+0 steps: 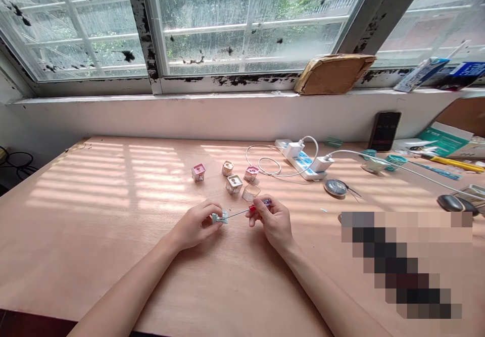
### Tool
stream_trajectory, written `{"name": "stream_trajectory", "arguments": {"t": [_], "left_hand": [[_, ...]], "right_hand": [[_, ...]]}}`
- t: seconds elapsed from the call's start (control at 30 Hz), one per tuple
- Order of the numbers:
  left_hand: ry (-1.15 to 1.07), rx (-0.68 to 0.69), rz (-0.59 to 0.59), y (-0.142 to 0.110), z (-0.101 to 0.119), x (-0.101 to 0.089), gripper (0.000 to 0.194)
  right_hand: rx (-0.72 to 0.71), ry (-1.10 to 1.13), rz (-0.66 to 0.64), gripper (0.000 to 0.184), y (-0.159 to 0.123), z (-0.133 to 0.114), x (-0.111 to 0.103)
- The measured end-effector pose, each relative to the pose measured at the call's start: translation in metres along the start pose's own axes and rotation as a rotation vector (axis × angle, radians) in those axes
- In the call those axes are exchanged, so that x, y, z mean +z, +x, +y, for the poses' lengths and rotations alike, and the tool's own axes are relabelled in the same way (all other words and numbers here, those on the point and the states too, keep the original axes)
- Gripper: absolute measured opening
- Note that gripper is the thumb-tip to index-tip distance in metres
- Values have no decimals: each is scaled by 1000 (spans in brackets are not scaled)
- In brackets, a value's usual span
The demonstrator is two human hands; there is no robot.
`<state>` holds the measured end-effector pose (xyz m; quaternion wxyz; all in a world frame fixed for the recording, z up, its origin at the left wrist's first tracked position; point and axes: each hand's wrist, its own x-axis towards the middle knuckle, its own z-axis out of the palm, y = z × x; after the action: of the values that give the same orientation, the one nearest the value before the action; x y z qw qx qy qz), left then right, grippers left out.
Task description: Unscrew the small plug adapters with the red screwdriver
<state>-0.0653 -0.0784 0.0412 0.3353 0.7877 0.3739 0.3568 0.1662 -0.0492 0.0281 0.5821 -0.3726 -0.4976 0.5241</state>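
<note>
Our left hand (195, 224) pinches a small pale blue-grey square part (220, 218) firmly between thumb and fingers. Our right hand (273, 220) has its fingertips (253, 214) clamped on a slim screwdriver with a red handle (256, 207). Its thin steel shaft (237, 213) runs between our hands, with the tip meeting the square part. Both hands are above a pale plywood tabletop (94, 256). Just ahead stand four small square boxes with pink or tan tops (234, 184) and a clear faceted piece (250, 192). Farther off lie a white power strip with blue sockets (299, 159), its white cables (265, 160), a round metal tin (335, 187) and a black smartphone (384, 131) against the white windowsill wall (189, 117).
</note>
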Motion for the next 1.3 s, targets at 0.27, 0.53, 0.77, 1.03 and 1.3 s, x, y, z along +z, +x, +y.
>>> {"name": "stream_trajectory", "arguments": {"t": [0.27, 0.53, 0.77, 1.03, 1.3], "left_hand": [[14, 23, 13, 0, -1, 0, 10], [-7, 2, 68, -1, -2, 0, 9], [-37, -17, 46, -1, -2, 0, 10], [-21, 26, 72, 0, 0, -2, 12], [376, 115, -23, 3, -1, -2, 11]], "right_hand": [[3, -11, 8, 46, 1, 0, 0], [23, -1, 21, 46, 0, -1, 2], [33, 49, 64, 49, 3, -3, 0], [26, 60, 81, 50, 5, -4, -2], [-38, -40, 67, 47, 3, -6, -1]]}}
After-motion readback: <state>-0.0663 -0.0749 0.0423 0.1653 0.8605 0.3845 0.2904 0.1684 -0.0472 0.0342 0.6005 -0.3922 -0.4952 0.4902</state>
